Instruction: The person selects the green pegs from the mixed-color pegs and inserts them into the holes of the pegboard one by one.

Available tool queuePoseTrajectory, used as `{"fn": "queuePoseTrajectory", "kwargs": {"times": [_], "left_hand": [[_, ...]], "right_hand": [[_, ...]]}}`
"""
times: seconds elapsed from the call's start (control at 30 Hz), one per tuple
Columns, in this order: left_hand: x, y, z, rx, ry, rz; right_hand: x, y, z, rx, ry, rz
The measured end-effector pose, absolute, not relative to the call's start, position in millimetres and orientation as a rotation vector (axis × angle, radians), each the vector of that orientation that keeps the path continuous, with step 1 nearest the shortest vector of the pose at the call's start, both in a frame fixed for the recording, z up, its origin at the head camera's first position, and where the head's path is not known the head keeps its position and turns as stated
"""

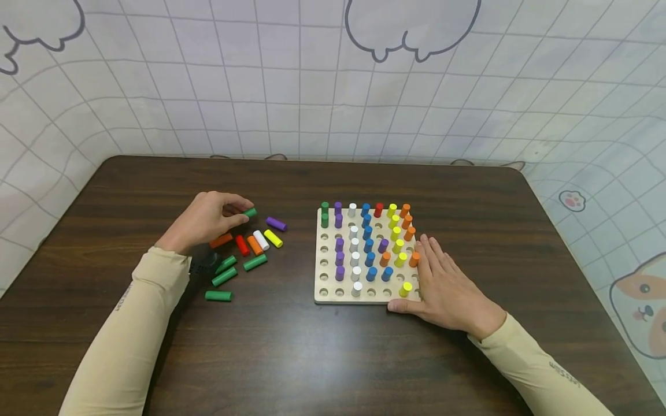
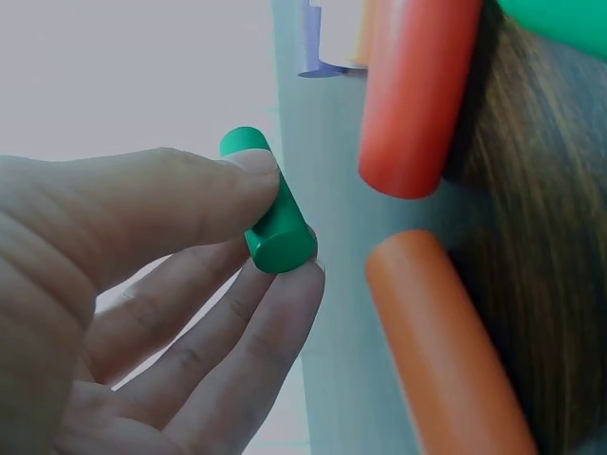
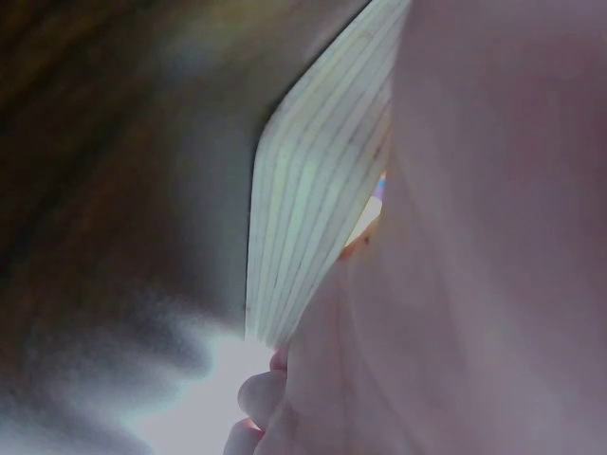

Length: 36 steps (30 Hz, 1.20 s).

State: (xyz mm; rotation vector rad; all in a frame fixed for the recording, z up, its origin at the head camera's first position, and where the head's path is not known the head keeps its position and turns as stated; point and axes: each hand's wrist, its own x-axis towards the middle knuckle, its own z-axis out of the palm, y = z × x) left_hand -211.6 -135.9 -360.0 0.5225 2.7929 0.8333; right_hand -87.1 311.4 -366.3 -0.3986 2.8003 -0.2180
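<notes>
Pinches green peg (image 1: pixel 251 212) in left hand (image 1: pixel 209 216) (thumb opposing fingers), left half of desk (image 1: pixel 291 358) toward far edge. Rests straight-fingered right hand (image 1: pixel 444 289) along right side of pegboard (image 1: pixel 331 284), gripping nothing. Best to lift straight, clear of loose purple peg (image 1: pixel 277 223), steadying pegboard lightly.

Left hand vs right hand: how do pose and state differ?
The left hand pinches a green peg; the right hand pinches none. The left hand's fingers bend toward its thumb; the right hand's fingers lie straight along the pegboard's right edge. Both reach out of beige sleeves.
</notes>
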Motion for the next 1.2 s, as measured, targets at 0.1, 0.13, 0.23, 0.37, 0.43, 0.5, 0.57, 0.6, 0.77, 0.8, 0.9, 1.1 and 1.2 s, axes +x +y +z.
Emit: {"fn": "queuePoseTrajectory", "kwargs": {"times": [0.1,0.13,0.23,0.37,0.43,0.5,0.57,0.6,0.77,0.8,0.9,1.1,1.2], "left_hand": [[-211,-136,-360,0.520,2.793,0.844],[-211,-136,-359,0.519,2.791,0.852],[-209,-134,-358,0.519,2.772,0.889],[-205,-130,-355,0.542,2.743,0.940],[-204,-128,-354,0.555,2.734,0.958],[-203,-125,-353,0.565,2.731,0.971],[-202,-123,-352,0.575,2.724,0.992],[-202,-122,-352,0.579,2.724,1.002],[-200,-115,-351,0.614,2.720,1.054],[-199,-114,-350,0.620,2.722,1.061],[-199,-110,-349,0.634,2.724,1.085],[-197,-103,-346,0.636,2.723,1.169],[-196,-99,-344,0.673,2.714,1.197]], "right_hand": [[-86,311,-367,-0.399,2.799,-0.223],[-86,311,-367,-0.398,2.798,-0.225],[-85,311,-368,-0.396,2.798,-0.229],[-85,312,-368,-0.396,2.799,-0.228],[-85,312,-368,-0.398,2.797,-0.226],[-85,312,-369,-0.398,2.796,-0.223],[-85,312,-369,-0.398,2.795,-0.222],[-85,312,-369,-0.399,2.795,-0.220],[-86,312,-369,-0.399,2.796,-0.218],[-86,312,-369,-0.399,2.797,-0.219],[-86,312,-368,-0.400,2.799,-0.216],[-87,311,-367,-0.404,2.805,-0.221],[-87,311,-367,-0.401,2.805,-0.216]]}}
